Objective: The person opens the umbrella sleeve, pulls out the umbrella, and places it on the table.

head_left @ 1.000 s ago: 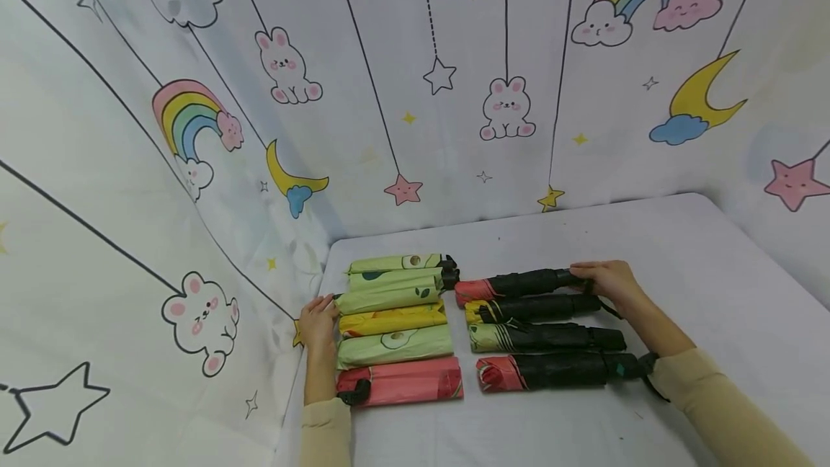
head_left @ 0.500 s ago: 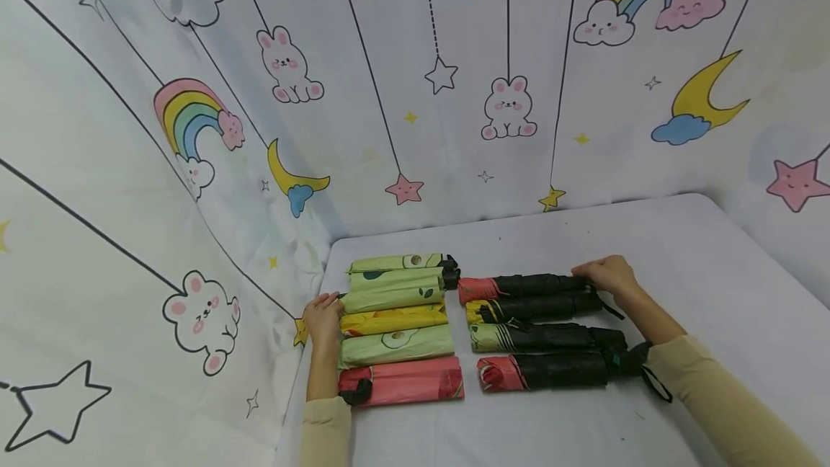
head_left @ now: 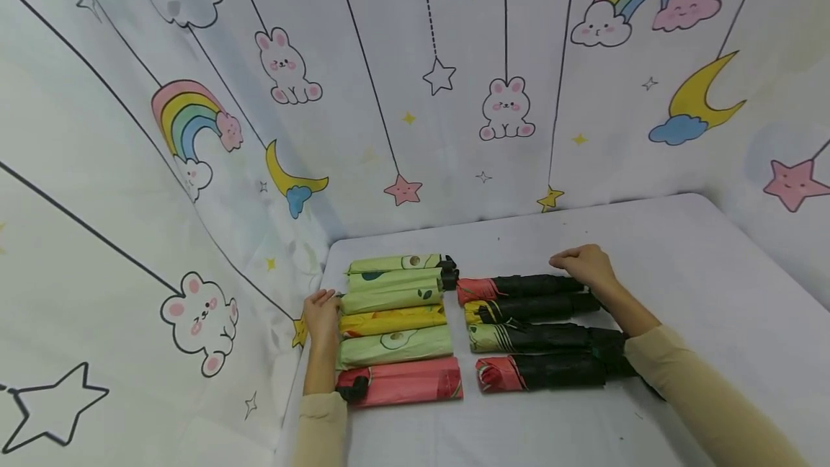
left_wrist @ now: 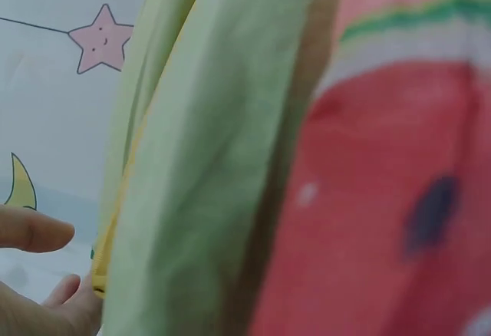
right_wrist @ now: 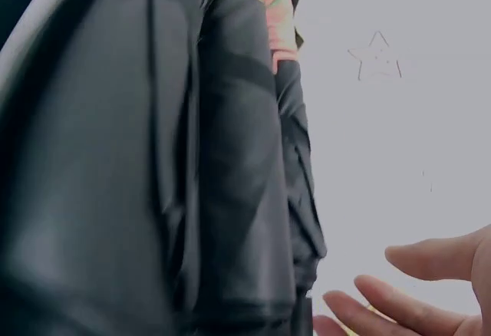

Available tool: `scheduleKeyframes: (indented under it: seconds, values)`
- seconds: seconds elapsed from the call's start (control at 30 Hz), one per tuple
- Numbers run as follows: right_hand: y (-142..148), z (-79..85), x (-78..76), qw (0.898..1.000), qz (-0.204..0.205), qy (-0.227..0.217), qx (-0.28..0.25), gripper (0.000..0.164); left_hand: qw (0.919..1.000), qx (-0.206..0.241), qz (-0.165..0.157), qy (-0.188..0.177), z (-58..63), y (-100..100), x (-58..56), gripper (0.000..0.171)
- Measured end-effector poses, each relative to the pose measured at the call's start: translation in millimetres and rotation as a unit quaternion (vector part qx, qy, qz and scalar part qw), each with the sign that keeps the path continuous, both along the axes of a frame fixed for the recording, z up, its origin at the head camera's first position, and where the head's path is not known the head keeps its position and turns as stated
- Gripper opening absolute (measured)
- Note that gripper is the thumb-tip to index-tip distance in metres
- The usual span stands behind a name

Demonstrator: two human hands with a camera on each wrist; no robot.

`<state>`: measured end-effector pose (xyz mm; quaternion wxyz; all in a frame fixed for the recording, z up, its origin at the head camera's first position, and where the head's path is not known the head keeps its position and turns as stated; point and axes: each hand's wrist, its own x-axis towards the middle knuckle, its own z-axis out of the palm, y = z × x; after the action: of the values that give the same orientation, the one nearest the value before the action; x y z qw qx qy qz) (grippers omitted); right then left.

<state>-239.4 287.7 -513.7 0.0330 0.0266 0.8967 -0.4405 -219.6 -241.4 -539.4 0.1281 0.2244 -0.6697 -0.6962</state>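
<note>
My left hand (head_left: 322, 316) is at the left end of a light green folded umbrella (head_left: 389, 299) in the left row. In the left wrist view its thumb stands apart from the fingers, which reach behind the green cloth (left_wrist: 207, 152). My right hand (head_left: 586, 269) hovers just beyond the farthest black umbrella (head_left: 534, 285) of the right row, which has a red end. The right wrist view shows its thumb and fingers spread apart with nothing between them, beside the black umbrellas (right_wrist: 242, 144).
Nearer in the left row lie a yellow umbrella (head_left: 392, 320), a green avocado-print one (head_left: 395, 347) and a red one (head_left: 411, 382). More black umbrellas (head_left: 564, 371) line the right row. A white cloth table (head_left: 519, 431) meets a patterned curtain (head_left: 454, 164) behind.
My right hand has let go of the farthest black umbrella's handle end and moved up and left. That umbrella shifted slightly nearer. The left hand has stayed almost in place.
</note>
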Motion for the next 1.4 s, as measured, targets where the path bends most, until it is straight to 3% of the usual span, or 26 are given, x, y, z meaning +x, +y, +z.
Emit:
scheduleKeyframes:
  seconds: [0.3, 0.57, 0.73, 1.23, 1.4]
  values:
    - [-36.6, -0.9, -13.9, 0.999, 0.03, 0.021, -0.002, 0.042, 0.9988, -0.046, 0.011, 0.008, 8.0, -3.6, -9.9, 0.049]
    - [-66.8, 1.8, -21.2, 0.997, 0.062, 0.042, -0.015, 0.035, 0.9993, -0.037, 0.005, 0.002, 16.7, 1.0, -15.0, 0.049]
    - [-84.1, 3.6, -26.0, 0.997, 0.069, 0.028, -0.036, 0.035, 0.9992, -0.039, -0.001, 0.006, 20.0, 5.7, -18.6, 0.047]
    - [-132.9, 2.3, -36.8, 0.995, 0.08, 0.017, -0.057, 0.029, 0.9989, -0.047, -0.005, -0.002, 22.4, 13.0, -32.7, 0.047]
    - [-146.0, 3.9, -36.8, 0.995, 0.086, 0.009, -0.054, 0.029, 0.998, -0.062, -0.007, -0.008, 18.0, 11.3, -35.3, 0.047]
